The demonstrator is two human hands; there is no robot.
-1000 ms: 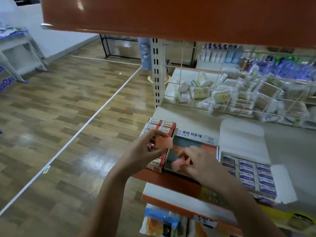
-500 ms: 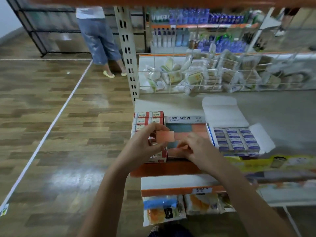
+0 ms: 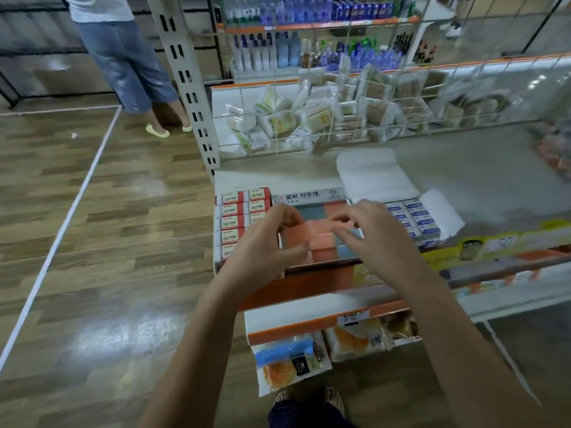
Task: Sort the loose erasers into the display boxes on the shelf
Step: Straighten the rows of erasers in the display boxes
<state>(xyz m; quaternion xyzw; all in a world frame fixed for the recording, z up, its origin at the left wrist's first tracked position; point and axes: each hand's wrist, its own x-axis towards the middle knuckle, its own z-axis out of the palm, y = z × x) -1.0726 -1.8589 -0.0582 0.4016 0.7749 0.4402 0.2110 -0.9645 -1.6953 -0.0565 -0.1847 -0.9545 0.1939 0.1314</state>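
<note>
The middle display box, with a grey Korean label strip, holds orange and blue-grey erasers. My left hand hovers over the box's left side and pinches a flat orange eraser between thumb and fingers. Over the box's right side, my right hand has curled fingertips that seem to pinch a small pink eraser, which is blurred. A box of red-and-cream 2B erasers stands to the left. A box of blue-and-white erasers stands to the right, partly behind my right hand.
The right box's white lid flap lies open on the grey shelf. A wire fence with packets behind it closes the shelf's back. Packaged goods fill the lower shelf. A person stands on the wooden floor, far left.
Both hands have come down over the middle box. The orange eraser in my left hand has dropped from above the box to its left side. My right hand shifted right.
</note>
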